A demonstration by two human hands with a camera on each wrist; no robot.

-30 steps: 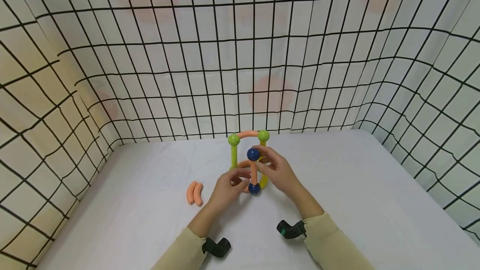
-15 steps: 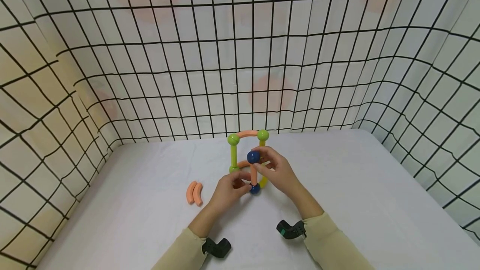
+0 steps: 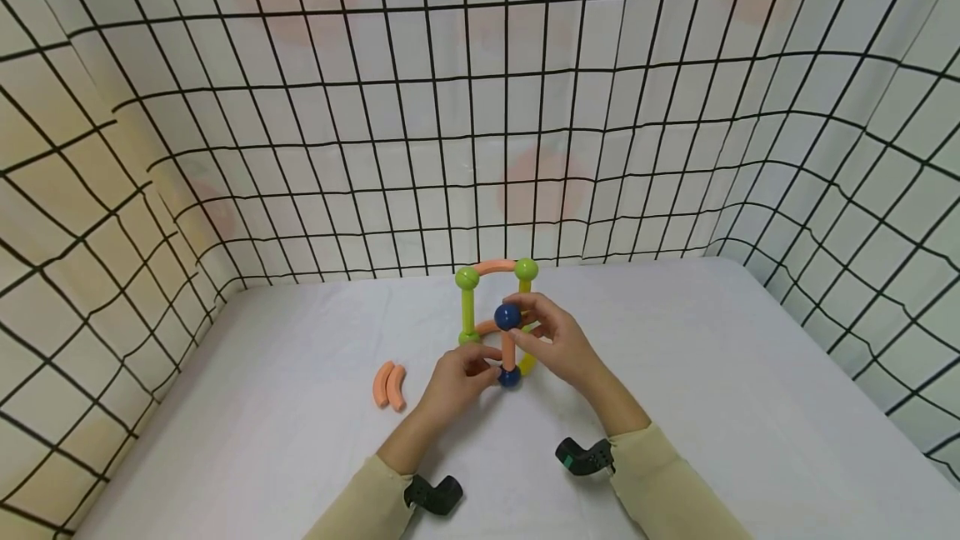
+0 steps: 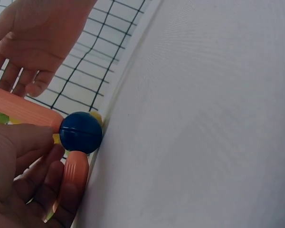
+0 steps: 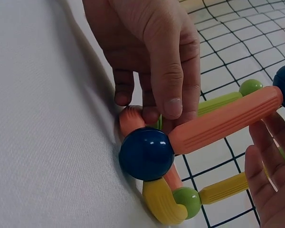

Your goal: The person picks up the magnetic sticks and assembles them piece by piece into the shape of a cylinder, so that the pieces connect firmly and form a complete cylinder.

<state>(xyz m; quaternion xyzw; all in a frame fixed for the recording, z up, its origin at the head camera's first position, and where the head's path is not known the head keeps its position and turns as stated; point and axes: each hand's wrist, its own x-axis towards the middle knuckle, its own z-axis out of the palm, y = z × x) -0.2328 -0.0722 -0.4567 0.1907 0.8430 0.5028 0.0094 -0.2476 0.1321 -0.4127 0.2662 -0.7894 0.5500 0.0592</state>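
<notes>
A frame of magnetic sticks and balls stands mid-table, with green balls (image 3: 467,277) on green and yellow uprights at its back. At its front, an upright orange stick (image 3: 508,350) joins an upper blue ball (image 3: 507,317) to a lower blue ball (image 5: 147,153). My right hand (image 3: 557,340) pinches the upper ball between thumb and fingers. Down at the base, my left hand (image 3: 457,377) holds a curved orange stick (image 4: 76,171) that meets the lower ball, its thumb beside the upright's foot. A curved yellow stick (image 5: 164,204) runs from that ball to a green one.
Two loose curved orange sticks (image 3: 389,386) lie side by side left of the frame. White cloth (image 3: 285,440) covers the table. Black-gridded white walls (image 3: 480,107) enclose its back and sides. Each wrist wears a small black camera (image 3: 433,495).
My right hand has brought the upper blue ball and its stick slightly down, close onto the lower ball. My left fingers have shifted slightly toward the lower ball.
</notes>
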